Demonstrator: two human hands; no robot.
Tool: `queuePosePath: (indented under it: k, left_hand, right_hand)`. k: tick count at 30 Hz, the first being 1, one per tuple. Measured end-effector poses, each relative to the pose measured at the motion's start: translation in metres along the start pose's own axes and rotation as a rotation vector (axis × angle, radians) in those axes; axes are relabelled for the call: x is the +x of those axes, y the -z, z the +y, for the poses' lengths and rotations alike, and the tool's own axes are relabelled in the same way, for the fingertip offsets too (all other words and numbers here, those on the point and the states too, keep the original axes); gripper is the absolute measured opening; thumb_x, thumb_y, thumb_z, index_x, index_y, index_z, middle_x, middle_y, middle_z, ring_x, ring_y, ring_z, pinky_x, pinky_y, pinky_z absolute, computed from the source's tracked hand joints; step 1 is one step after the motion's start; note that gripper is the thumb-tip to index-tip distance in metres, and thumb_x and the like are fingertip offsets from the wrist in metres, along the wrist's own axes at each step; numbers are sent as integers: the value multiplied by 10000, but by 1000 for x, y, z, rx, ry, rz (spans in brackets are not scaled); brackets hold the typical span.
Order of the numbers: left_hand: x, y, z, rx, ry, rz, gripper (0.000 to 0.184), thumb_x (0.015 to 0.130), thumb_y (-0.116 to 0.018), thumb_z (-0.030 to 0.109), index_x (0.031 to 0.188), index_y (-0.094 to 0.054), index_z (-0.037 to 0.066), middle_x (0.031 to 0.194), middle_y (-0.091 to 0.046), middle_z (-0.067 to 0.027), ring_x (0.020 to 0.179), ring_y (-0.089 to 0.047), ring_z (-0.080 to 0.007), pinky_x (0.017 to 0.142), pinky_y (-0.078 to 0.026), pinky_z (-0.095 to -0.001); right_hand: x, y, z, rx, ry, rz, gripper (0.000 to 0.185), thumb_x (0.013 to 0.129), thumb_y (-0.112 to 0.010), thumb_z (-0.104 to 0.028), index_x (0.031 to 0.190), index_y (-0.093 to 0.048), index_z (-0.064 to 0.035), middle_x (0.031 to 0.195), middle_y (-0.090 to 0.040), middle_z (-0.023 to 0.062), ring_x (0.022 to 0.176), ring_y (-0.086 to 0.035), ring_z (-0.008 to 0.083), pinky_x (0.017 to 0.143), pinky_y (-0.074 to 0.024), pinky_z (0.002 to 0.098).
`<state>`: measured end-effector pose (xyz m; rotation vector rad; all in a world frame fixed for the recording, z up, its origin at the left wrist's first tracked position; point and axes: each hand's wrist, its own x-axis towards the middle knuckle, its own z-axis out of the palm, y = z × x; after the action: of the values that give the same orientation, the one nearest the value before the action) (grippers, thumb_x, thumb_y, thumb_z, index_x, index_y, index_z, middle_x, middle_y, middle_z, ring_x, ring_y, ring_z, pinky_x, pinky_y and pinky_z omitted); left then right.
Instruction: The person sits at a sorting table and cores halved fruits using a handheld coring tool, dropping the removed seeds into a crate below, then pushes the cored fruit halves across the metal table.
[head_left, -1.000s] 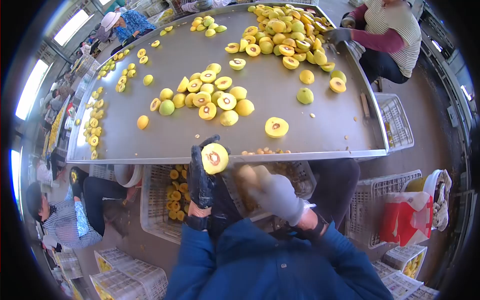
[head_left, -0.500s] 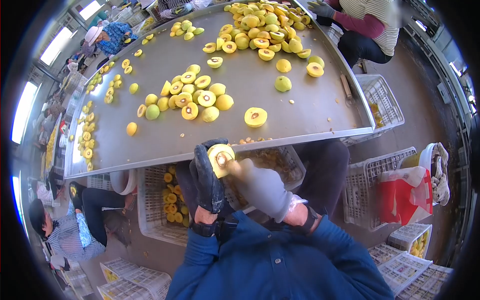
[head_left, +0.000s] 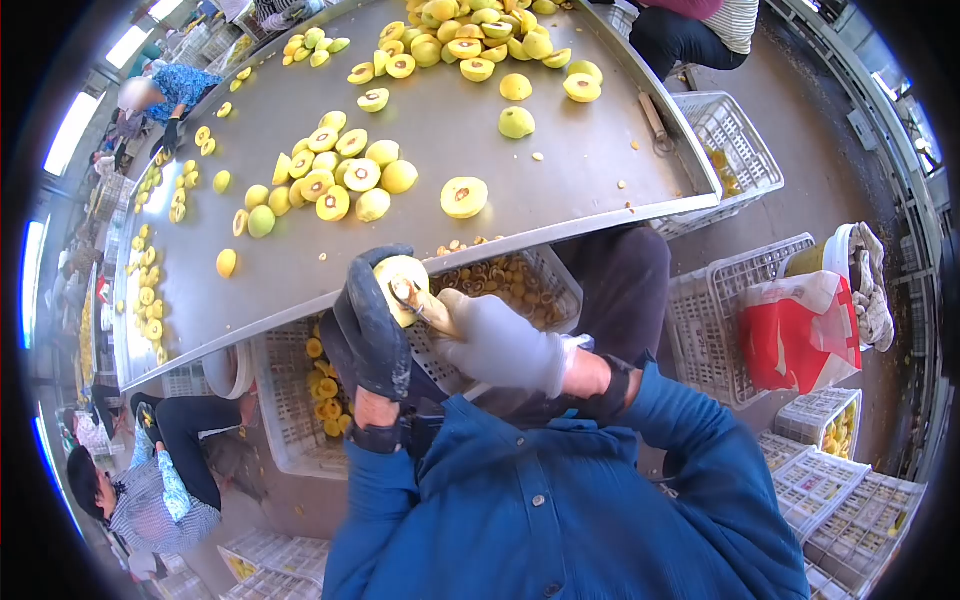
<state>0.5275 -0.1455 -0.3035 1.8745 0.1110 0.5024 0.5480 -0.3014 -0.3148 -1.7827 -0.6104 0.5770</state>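
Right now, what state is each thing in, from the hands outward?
Left hand: gloved, gripping
Fruit half: cut, held in left hand
Right hand: gloved, gripping
Wooden-handled tool: held in right hand, tip at fruit half's cut face
Table: partly covered with fruit
Spare tool: lying on table, unheld
Left crate: holding yellow pieces
Right-hand crate under table edge: holding brown pieces

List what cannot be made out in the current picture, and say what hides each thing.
All in the head view:
- Grip end of the tool: covered by the right hand.
- Back of the fruit half: turned away, against the left hand.
- Far part of the fruit pile: cut off by the top edge.
- Far end of the crate: hidden beneath the tabletop.
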Motion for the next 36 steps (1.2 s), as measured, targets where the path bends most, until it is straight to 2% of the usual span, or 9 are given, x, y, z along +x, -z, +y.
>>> queuePosePath:
  k: [2, 4, 7, 10, 15, 19, 30, 33, 36]
  left_hand:
    - [7, 5, -3, -16, -41, -145, 461, 1082, -311, 303, 1043, -642, -16, 976, -693, -123, 889, -661, -171, 840, -534, -310]
    - [18, 15, -13, -70, 101, -350, 467, 1078, -325, 319, 1051, -639, -25, 979, -694, -128, 862, -665, -173, 827, -542, -318]
    - [22, 9, -2, -236, 381, -345, 472, 1073, -338, 331, 1066, -636, -36, 956, -692, -132, 833, -669, -178, 815, -546, -308]
    - [3, -3, -12, -397, 256, -106, 489, 1067, -358, 390, 1137, -605, -26, 924, -690, -171, 790, -686, -225, 774, -581, -352]
    - [3, 22, -12, 1, 86, -421, 557, 1058, -360, 447, 1210, -576, -43, 922, -685, -162, 784, -690, -236, 750, -601, -389]
    - [-1, 1, 6, -647, 269, -19, 609, 1057, -342, 480, 1138, -623, -54, 888, -701, -159, 793, -695, -234, 759, -589, -360]
    - [14, 25, 24, 26, -169, -407, 511, 1055, -400, 389, 1038, -656, -53, 832, -705, -138, 748, -688, -207, 731, -565, -333]
    - [6, 11, 11, -407, 61, -195, 543, 1065, -364, 414, 1016, -650, -45, 802, -693, -130, 719, -679, -211, 715, -568, -335]
    - [-5, -8, -4, -533, 111, -28, 541, 1074, -328, 438, 1058, -608, -24, 805, -662, -125, 708, -660, -237, 696, -576, -363]
  right_hand:
    - [2, 1, 13, 373, -2, -135, 261, 885, -643, -182, 1044, -593, 20, 806, -660, 237, 772, -680, 368, 697, -520, 426]
    - [-2, 9, 14, 193, 12, -104, 262, 891, -634, -183, 1045, -605, 26, 792, -663, 186, 745, -676, 307, 690, -519, 391]
    - [-4, 7, 21, 227, -23, -94, 244, 908, -621, -189, 1034, -607, 19, 746, -629, 56, 666, -614, 166, 619, -496, 328]
    - [-11, 0, 6, 683, -317, -220, 229, 914, -608, -184, 1051, -611, -1, 691, -587, -5, 532, -534, 108, 484, -440, 271]
    - [-13, 0, 23, -150, 26, -120, 233, 906, -602, -160, 1061, -609, 13, 672, -608, 61, 535, -586, 143, 524, -514, 332]
    - [-19, -16, 12, 515, -108, -162, 185, 905, -618, -169, 993, -592, -7, 742, -600, 26, 686, -561, 100, 631, -468, 286]
    - [-17, 0, 5, 284, -74, -189, 255, 888, -631, -155, 1089, -613, 1, 641, -586, 11, 530, -544, 92, 510, -463, 290]
    - [-15, -12, -5, 471, -122, -233, 246, 891, -621, -174, 1059, -609, 6, 680, -654, 125, 577, -649, 225, 565, -510, 366]
    - [-16, -6, 0, 203, -21, -131, 202, 922, -615, -189, 1023, -597, -15, 647, -627, 64, 552, -632, 184, 544, -506, 372]
